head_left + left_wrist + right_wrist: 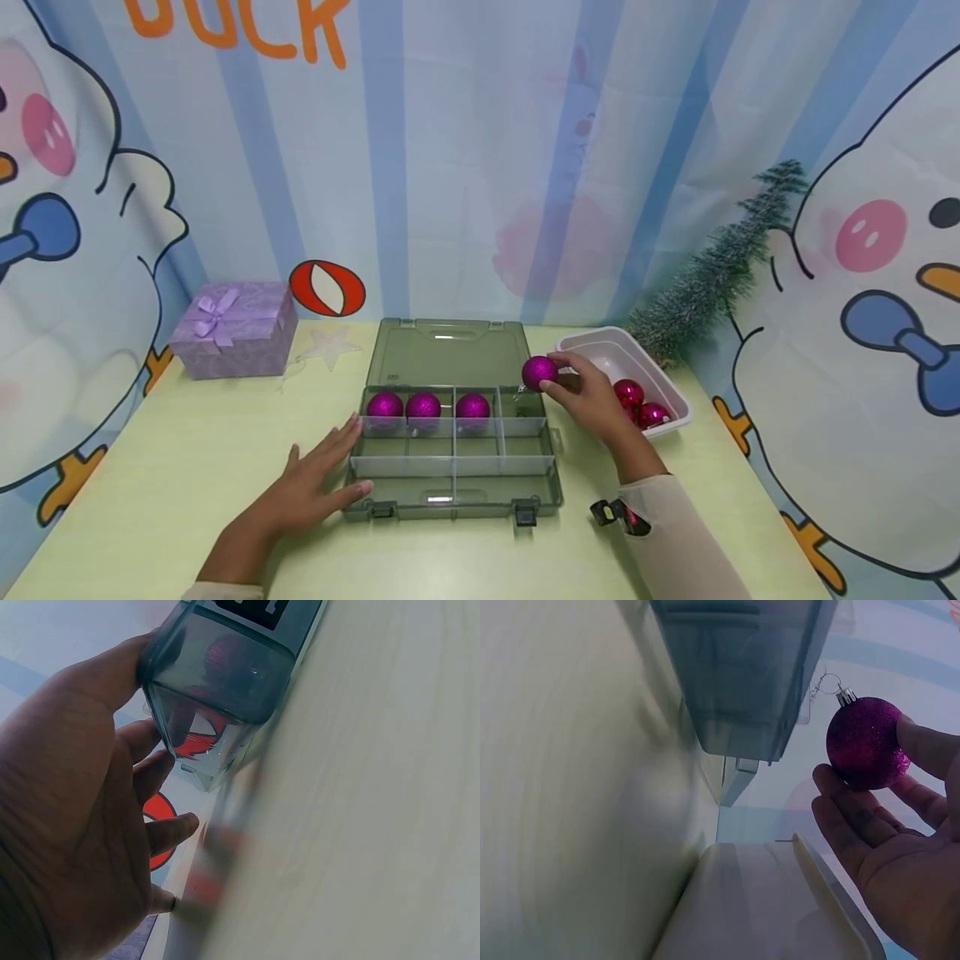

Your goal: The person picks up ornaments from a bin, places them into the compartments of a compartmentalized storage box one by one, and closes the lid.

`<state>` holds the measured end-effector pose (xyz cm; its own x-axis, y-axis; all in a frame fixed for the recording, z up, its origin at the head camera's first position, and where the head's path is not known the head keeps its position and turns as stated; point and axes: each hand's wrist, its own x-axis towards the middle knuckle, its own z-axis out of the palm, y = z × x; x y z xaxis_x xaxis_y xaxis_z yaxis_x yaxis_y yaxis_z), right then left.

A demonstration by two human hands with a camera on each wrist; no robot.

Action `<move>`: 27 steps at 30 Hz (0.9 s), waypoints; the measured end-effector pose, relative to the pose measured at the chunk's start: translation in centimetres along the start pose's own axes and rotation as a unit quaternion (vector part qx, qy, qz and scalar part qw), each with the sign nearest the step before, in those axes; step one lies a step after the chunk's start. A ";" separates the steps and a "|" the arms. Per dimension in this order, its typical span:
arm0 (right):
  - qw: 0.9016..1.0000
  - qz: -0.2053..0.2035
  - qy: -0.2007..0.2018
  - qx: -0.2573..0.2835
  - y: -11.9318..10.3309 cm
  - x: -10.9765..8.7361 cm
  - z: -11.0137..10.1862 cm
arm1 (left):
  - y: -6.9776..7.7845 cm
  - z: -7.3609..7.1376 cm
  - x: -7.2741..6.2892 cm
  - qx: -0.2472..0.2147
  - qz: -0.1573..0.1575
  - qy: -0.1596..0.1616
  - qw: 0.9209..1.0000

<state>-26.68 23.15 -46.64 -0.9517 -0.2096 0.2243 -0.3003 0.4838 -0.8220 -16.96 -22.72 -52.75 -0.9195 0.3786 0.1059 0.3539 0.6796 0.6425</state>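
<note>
My right hand [588,396] pinches a glittery purple Christmas bauble [539,373] between thumb and fingers, above the back right compartment of a grey-green see-through divider box [506,509]. The bauble's silver cap and wire loop [829,684] show in the right wrist view, turned away from the palm. Three more purple baubles sit in the back row: one at the far left [385,406], one beside it [423,407] and one past a divider [472,407]. Against the box's left side rests my left hand [311,483], fingers spread, thumb at the front left rim.
Right of the box stands a white plastic basket [592,343] with several shiny red baubles [628,392]. A small frosted tree [697,283] leans behind it. At the back left are a purple gift box [236,333] and a pale star [328,346]. The box's lid [450,354] lies open backward.
</note>
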 end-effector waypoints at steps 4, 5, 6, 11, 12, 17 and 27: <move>1.000 -0.008 -0.012 -0.013 0.2 -0.1 0.6 | -0.1 0.0 0.0 0.002 0.000 0.001 1.000; 1.000 -0.013 -0.015 -0.020 0.3 -0.1 0.7 | -0.1 0.0 0.0 0.002 -0.001 0.000 1.000; 0.999 -0.017 -0.017 -0.027 0.4 0.0 0.9 | -0.1 0.0 0.0 0.001 -0.001 0.000 1.000; 0.997 -0.039 -0.029 -0.065 0.4 -0.1 1.3 | -0.1 0.0 0.0 -0.002 0.000 0.000 1.000; 0.996 -0.040 -0.032 -0.069 0.3 -0.2 1.4 | -0.1 0.0 0.0 -0.002 0.000 0.001 1.000; 0.995 -0.036 -0.053 -0.082 0.2 -0.4 1.7 | -0.1 0.0 0.0 -0.002 -0.002 0.002 1.000; 0.994 -0.031 -0.063 -0.083 1.1 -0.4 2.2 | -0.1 0.0 0.0 -0.001 0.003 0.004 1.000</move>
<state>-26.46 21.89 -48.85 -0.9183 -0.3439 0.1962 -0.3754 0.5985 -0.7078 -17.03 -22.77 -52.85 -0.9188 0.3774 0.1159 0.3590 0.6766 0.6429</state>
